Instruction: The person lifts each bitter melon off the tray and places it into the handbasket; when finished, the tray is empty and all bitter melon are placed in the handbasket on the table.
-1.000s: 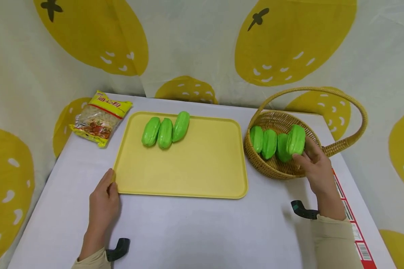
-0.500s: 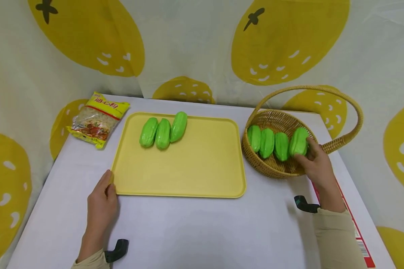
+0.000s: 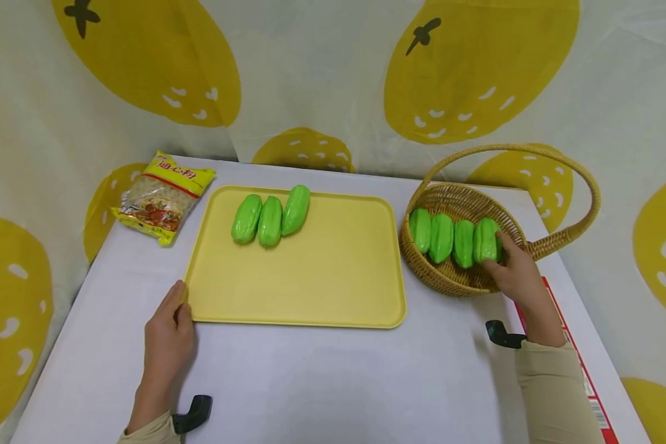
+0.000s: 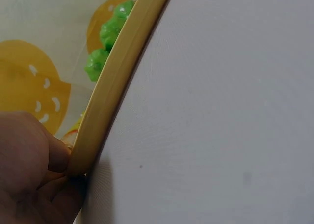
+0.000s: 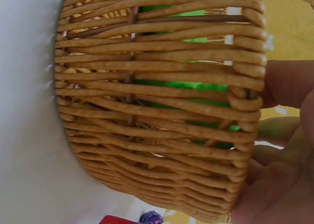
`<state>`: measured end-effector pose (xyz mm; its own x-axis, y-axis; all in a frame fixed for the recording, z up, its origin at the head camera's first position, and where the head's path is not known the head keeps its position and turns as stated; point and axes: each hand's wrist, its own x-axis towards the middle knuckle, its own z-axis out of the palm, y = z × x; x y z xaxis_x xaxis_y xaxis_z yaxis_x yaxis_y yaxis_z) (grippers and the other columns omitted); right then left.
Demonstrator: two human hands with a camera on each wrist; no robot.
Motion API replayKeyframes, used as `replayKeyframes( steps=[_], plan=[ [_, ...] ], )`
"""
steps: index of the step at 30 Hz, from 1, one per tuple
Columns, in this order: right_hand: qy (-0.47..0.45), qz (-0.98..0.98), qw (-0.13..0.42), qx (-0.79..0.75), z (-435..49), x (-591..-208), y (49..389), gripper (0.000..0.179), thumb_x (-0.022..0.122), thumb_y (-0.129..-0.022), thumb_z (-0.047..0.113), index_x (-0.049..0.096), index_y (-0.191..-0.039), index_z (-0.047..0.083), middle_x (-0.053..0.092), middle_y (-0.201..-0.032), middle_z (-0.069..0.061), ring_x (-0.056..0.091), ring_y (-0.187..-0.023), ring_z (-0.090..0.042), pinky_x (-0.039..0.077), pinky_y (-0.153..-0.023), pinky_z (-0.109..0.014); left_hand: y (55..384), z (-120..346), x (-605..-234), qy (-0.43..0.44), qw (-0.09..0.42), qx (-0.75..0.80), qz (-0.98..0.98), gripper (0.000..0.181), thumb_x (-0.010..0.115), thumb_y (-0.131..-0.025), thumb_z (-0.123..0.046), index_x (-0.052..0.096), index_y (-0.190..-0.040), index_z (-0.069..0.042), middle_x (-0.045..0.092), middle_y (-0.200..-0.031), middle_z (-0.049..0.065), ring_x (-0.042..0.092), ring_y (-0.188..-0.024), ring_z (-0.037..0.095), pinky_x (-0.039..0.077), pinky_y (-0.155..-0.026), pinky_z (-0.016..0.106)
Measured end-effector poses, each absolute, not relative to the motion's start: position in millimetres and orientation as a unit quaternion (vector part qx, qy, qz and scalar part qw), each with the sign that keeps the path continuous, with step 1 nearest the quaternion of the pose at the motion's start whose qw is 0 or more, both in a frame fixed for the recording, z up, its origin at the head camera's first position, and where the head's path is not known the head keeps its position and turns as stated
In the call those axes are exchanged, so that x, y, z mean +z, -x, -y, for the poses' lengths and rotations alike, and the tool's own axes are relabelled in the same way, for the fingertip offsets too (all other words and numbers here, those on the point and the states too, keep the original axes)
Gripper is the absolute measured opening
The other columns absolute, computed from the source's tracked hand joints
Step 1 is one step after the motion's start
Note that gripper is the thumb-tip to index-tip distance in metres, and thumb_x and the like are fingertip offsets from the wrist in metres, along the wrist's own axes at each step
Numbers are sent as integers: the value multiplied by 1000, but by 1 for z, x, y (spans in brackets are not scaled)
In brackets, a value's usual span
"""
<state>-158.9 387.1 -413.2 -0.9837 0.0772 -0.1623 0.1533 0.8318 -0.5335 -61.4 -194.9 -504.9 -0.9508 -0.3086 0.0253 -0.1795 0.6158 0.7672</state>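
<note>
My left hand point(image 3: 168, 339) grips the front left corner of a yellow tray point(image 3: 322, 290); in the left wrist view the thumb and fingers are at the tray's rim point(image 4: 105, 94). Three glossy green ridged fruits point(image 3: 270, 222) lie side by side at the tray's back left. Inside the round wicker basket point(image 3: 441, 282), my right hand point(image 3: 517, 271) holds a green ridged fruit point(image 3: 485, 239) between thumb and fingers, at the right end of a row of similar ones point(image 3: 441, 237). In the right wrist view the basket's wall point(image 5: 162, 101) hides most of the fruit.
The basket's tall handle point(image 3: 585, 179) arches over it and leans right. Left of the tray lies a yellow pasta bag point(image 3: 163, 194). A red-and-white printed strip point(image 3: 574, 354) runs along the table's right side. A fruit-patterned cloth point(image 3: 311, 74) hangs behind the table.
My right hand has lowered the green ridged fruit into the basket and shifted it left, close beside the others. The left hand stays at the tray's corner.
</note>
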Motion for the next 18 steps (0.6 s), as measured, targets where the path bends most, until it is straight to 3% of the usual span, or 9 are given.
replayKeyframes(
  steps=[8,14,18],
  plan=[
    [-55,-955,24,-290,-387,-414,157,69,50,-99,6,19,-161,0,41,-139,-49,44,-114,-56,39,-96,-73,62,195,-504,-130,81,-415,897,51,44,-105,1,36,-155,2,40,-160,22,39,-150,38,37,-118,55],
    [-41,-946,-2,-321,-378,-409,155,65,47,-100,3,25,-160,1,33,-153,-43,35,-139,-61,30,-111,-77,61,196,-504,-133,81,-414,897,51,44,-105,2,36,-155,1,39,-161,22,38,-150,38,37,-118,56],
    [-42,-937,-14,-346,-370,-406,154,61,47,-105,13,25,-162,6,27,-163,-32,26,-148,-56,24,-119,-73,61,196,-504,-131,78,-417,896,51,44,-105,2,36,-155,2,39,-161,23,38,-150,39,37,-118,56]
  ],
)
